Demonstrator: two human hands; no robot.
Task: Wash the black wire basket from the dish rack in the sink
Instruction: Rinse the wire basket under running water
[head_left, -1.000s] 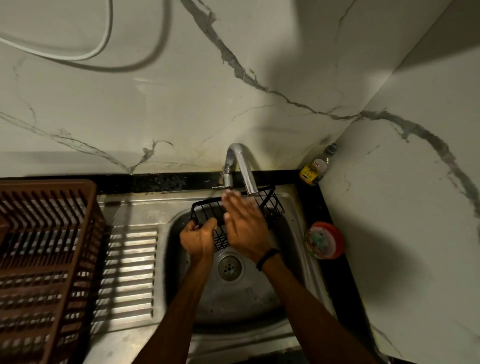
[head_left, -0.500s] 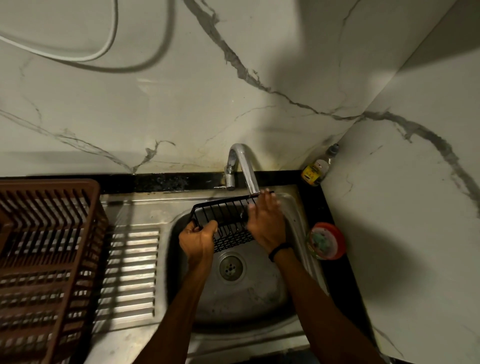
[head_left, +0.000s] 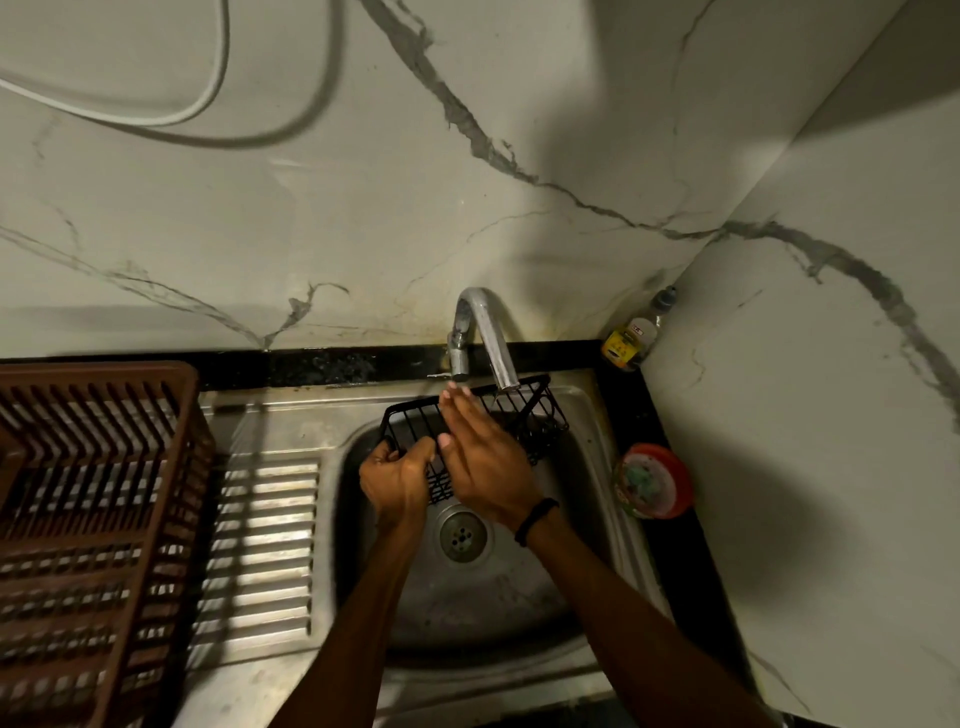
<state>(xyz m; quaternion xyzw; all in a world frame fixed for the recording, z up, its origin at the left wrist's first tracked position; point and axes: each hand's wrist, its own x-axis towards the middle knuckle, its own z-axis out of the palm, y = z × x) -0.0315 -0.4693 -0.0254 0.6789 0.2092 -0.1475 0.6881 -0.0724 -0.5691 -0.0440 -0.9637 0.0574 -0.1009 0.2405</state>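
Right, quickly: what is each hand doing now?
Left hand: grips the basket.
Right hand: open, fingers straight, flat on the basket.

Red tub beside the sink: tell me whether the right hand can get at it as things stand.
Probably yes. The right hand lies flat on the black basket, gripping nothing, and the red tub sits uncovered just right of the sink, with nothing between them.

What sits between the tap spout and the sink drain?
In the head view, the black wire basket, gripped by the left hand, with the right hand flat across it.
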